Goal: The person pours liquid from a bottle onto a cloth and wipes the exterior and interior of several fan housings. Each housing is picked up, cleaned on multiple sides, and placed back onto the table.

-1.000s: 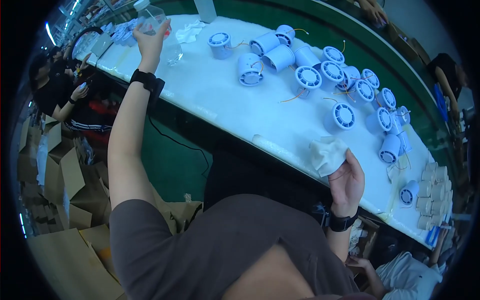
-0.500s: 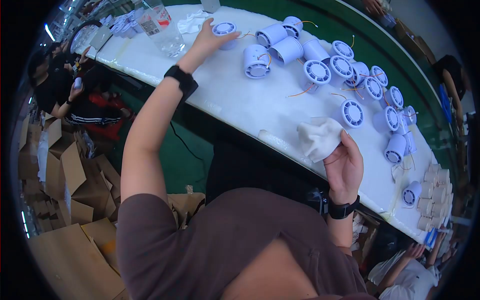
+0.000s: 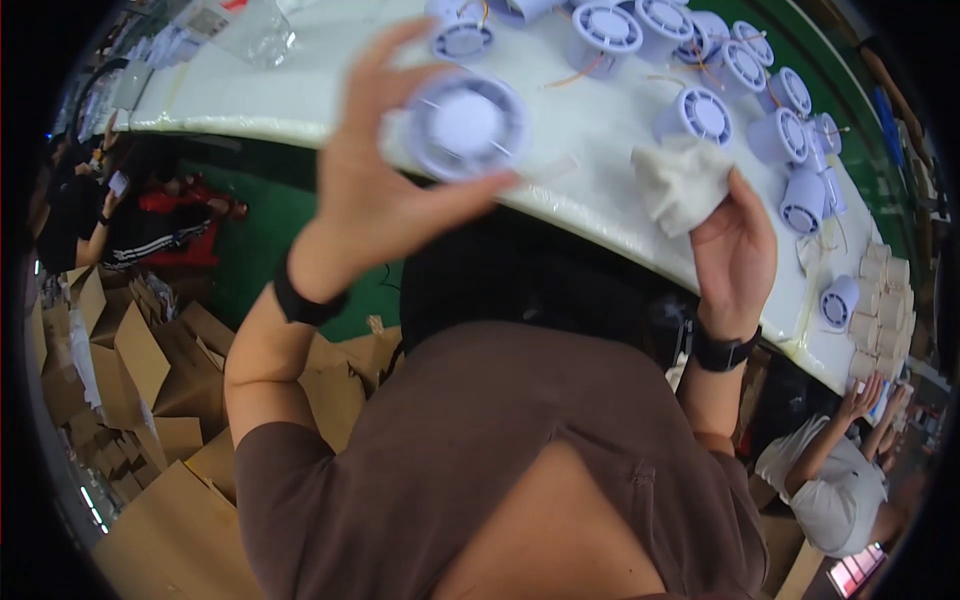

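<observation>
My left hand grips a round, pale lavender plastic fan unit by its rim, thumb below and fingers at the top and side. The unit is up off the table near its front edge, its slotted face toward me. A crumpled white cloth is pinched in my right hand, above the table edge. Beyond the cloth stands another fan unit with a slotted face. Several more of the same kind, such as one fan unit with an orange wire, are spread behind.
The white-covered table curves across the top. A clear plastic bottle lies toward the far left. Stacked cream cylinders stand at the right end. Open cardboard boxes crowd the floor at left. Other people sit at left and lower right.
My left hand has lifted the fan unit from the far side of the table and brought it toward me. The right hand with the cloth shifted slightly right and up in view. The view has tilted.
</observation>
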The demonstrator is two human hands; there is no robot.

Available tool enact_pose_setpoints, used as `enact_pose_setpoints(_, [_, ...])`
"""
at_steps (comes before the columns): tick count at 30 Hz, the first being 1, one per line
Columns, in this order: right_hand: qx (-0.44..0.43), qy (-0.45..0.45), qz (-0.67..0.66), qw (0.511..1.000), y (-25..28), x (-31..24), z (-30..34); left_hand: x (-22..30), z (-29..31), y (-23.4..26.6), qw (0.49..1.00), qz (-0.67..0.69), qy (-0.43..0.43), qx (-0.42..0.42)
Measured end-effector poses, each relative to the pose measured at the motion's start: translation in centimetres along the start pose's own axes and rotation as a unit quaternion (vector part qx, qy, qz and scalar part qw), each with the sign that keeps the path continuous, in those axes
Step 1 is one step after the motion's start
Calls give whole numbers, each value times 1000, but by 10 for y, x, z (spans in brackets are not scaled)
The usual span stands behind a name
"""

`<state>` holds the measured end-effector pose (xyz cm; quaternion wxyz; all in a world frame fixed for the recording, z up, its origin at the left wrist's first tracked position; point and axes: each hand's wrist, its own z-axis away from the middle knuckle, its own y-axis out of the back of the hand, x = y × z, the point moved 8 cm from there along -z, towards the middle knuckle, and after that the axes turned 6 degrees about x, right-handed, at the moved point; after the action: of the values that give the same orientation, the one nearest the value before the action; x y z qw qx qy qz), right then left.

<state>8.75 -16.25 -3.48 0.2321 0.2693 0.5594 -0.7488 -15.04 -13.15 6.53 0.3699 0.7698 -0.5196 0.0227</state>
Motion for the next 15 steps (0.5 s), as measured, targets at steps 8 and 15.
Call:
enact_pose_setpoints(8, [-214, 352, 632, 656, -105, 11, 29, -7, 33, -70, 988, 104, 111, 16])
enact_pose_setpoints(15, [-337, 395, 685, 511, -120, 50, 27, -15, 42, -67, 966, 174, 183, 48])
